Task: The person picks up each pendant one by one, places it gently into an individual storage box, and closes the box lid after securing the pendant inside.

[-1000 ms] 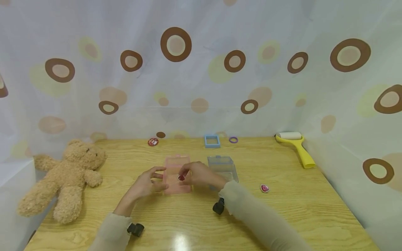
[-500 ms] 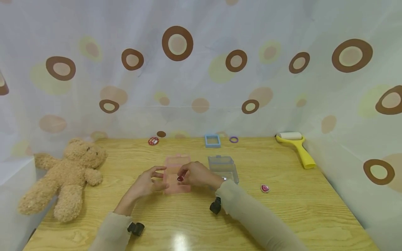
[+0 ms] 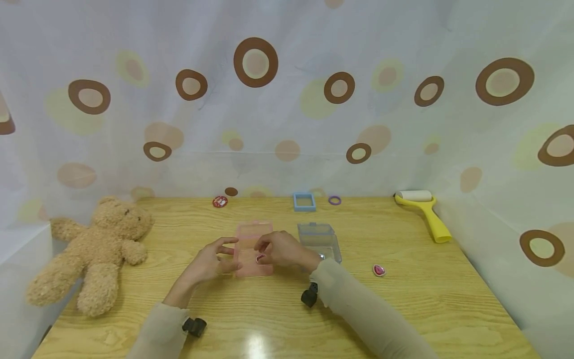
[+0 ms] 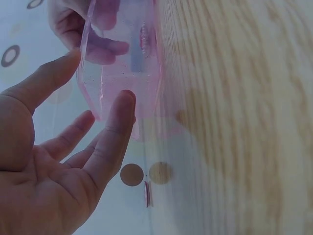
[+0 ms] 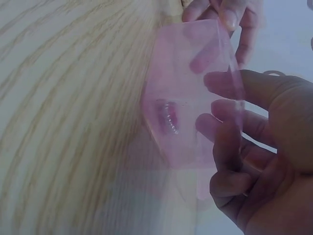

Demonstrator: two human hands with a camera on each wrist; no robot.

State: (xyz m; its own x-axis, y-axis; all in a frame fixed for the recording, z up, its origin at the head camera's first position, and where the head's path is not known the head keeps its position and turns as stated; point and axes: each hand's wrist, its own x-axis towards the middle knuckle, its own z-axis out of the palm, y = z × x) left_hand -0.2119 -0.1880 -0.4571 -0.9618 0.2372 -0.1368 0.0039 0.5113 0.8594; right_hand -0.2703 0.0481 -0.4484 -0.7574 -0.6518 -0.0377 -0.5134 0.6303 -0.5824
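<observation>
A clear pink box [image 3: 253,269] stands with its lid raised in the middle of the table. Inside it, low against the bottom, lies a pink gem with a beaded silver rim [image 5: 168,116]. My right hand [image 3: 283,249] reaches over the box's right side, fingers bent loosely above the gem and apart from it in the right wrist view. At the left wall, my left hand [image 3: 207,263] has its thumb and fingers spread, tips right at the box's edge [image 4: 83,68]. A clear grey-blue box [image 3: 316,230], also open, is partly hidden behind the right wrist; something shiny shows in it.
Another pink gem [image 3: 378,270] lies to the right. Along the back are a red round badge [image 3: 220,201], a blue square frame [image 3: 304,209], a purple ring [image 3: 334,200] and a yellow-handled roller [image 3: 429,215]. A teddy bear [image 3: 104,252] lies at the left.
The gem at my right fingertips has been let go and now lies in the pink box. My left hand has stayed at the box's left side.
</observation>
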